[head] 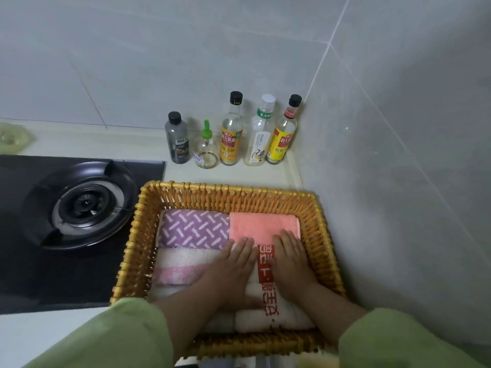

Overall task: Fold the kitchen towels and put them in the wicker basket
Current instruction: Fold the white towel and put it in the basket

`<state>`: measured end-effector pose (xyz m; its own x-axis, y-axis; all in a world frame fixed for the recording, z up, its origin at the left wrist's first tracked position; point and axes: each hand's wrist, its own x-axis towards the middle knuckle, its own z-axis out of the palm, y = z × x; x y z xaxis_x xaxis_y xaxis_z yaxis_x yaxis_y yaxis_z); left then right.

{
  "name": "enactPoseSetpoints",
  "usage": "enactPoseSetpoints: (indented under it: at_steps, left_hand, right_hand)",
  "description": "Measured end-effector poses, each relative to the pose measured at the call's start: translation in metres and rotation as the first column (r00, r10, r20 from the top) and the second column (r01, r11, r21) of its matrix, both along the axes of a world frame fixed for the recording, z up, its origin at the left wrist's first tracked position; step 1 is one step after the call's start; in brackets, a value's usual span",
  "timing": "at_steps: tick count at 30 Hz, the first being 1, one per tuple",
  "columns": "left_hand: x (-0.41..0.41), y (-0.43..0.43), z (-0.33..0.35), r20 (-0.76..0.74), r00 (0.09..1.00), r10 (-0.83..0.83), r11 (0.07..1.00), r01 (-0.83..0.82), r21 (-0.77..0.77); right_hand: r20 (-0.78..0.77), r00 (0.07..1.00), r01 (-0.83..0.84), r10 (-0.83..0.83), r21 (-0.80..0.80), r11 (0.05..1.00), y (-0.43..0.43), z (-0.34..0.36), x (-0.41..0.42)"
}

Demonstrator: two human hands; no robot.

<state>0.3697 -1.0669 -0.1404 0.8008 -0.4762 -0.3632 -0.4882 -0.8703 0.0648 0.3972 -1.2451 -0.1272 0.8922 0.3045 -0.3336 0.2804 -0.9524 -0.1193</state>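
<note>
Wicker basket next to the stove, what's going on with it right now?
A person presses the left hand and right hand flat on a folded white towel with red lettering inside the wicker basket. A purple patterned towel, a salmon towel and a pink-and-white towel already lie folded beside it.

white towel (276,318) partly under hands, glass dish (12,138) cropped

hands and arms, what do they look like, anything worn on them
Both arms wear loose, plain light green sleeves. The left sleeve and right sleeve end short of the wrists, leaving the lower forearms bare. The left hand and right hand are bare too: no gloves, and no ring, watch or bracelet shows.
</note>
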Motion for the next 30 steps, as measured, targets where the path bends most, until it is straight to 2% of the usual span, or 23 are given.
enactPoseSetpoints:
  at_steps: [3,5,6,7,9,11,12,16,19,25,28,30]
  left_hand:
    - [0.001,0.003,0.019,-0.03,1.0,0.001,0.999,-0.003,-0.045]
    - [-0.004,0.008,0.038,-0.018,0.999,0.038,0.98,-0.041,-0.196]
    - [-0.009,0.01,0.047,-0.017,0.998,0.068,0.959,-0.071,-0.275]
    - [-0.013,0.01,0.054,-0.041,0.995,0.089,0.936,-0.097,-0.339]
    - [-0.023,0.008,0.063,-0.254,0.959,0.126,0.891,-0.222,-0.396]
    - [-0.031,0.001,0.068,-0.48,0.876,0.052,0.91,-0.239,-0.338]
    - [-0.031,-0.003,0.069,-0.535,0.845,0.005,0.937,-0.19,-0.292]
    - [-0.028,-0.01,0.067,-0.611,0.791,0.015,0.975,-0.148,-0.168]
    - [-0.028,-0.008,0.058,-0.634,0.773,0.024,0.974,-0.16,-0.159]
    - [-0.028,-0.015,0.051,-0.609,0.793,-0.003,0.987,-0.097,-0.132]
    - [-0.027,-0.009,0.052,-0.649,0.759,0.052,0.964,-0.209,-0.167]
    - [-0.028,-0.005,0.054,-0.625,0.773,0.109,0.914,-0.326,-0.243]
  right_hand:
    - [-0.082,0.996,0.05,-0.039,0.126,0.991,-0.007,0.029,0.008]
    - [-0.006,0.995,0.095,-0.096,0.235,0.967,-0.014,0.052,0.006]
    - [-0.017,0.992,0.124,-0.124,0.266,0.956,-0.017,0.064,0.002]
    - [-0.096,0.983,0.177,-0.155,0.289,0.941,-0.018,0.074,-0.002]
    - [-0.405,0.891,0.339,-0.205,0.294,0.894,-0.019,0.085,-0.015]
    - [-0.641,0.729,0.478,-0.239,0.228,0.848,-0.019,0.085,-0.024]
    - [-0.688,0.677,0.509,-0.264,0.178,0.842,-0.019,0.08,-0.027]
    - [-0.714,0.617,0.504,-0.331,0.036,0.863,-0.017,0.063,-0.029]
    - [-0.716,0.619,0.443,-0.323,-0.022,0.896,-0.016,0.062,-0.032]
    - [-0.712,0.659,0.225,-0.242,-0.12,0.967,-0.012,0.067,-0.024]
    - [-0.688,0.704,0.139,-0.177,-0.111,0.984,-0.01,0.069,-0.02]
    - [-0.606,0.788,0.146,-0.112,0.007,0.989,-0.009,0.072,-0.017]
